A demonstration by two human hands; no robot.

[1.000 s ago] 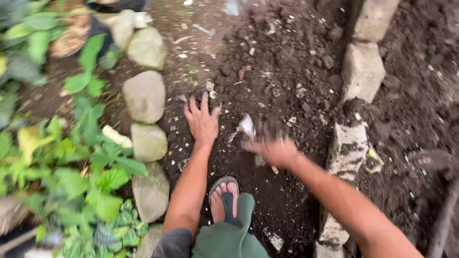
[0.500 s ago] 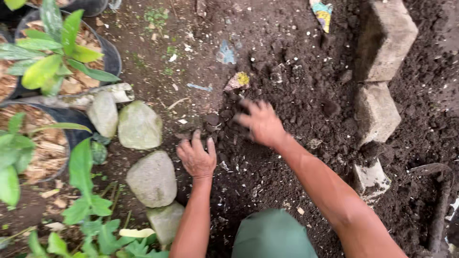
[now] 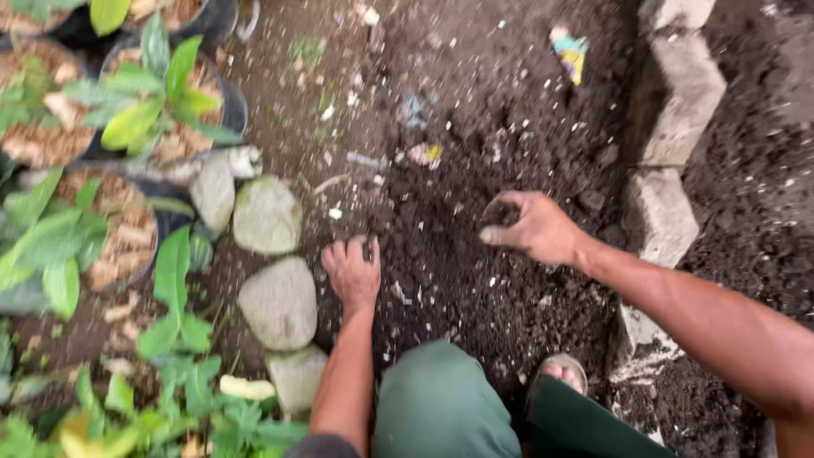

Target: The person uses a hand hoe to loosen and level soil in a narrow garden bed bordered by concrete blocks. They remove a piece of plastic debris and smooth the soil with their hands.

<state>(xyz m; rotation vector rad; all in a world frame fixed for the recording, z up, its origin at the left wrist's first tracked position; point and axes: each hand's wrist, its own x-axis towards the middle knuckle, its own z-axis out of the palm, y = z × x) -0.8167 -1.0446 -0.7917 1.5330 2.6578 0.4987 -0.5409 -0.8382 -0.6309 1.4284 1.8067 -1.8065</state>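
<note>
Soil clump (image 3: 502,214) cupped in right hand (image 3: 534,229) grip; left hand (image 3: 352,271) spread flat, pressed on soil (image 3: 475,153) beside stones (image 3: 278,301).

The right hand (image 3: 536,229) has lifted off the soil (image 3: 475,280) and now cups a clump of it, fingers (image 3: 500,236) curled (a second ago they were spread flat on the ground). The left hand (image 3: 352,271) has drawn its fingers in, knuckles bent, pressing beside the stones (image 3: 278,301).
</note>
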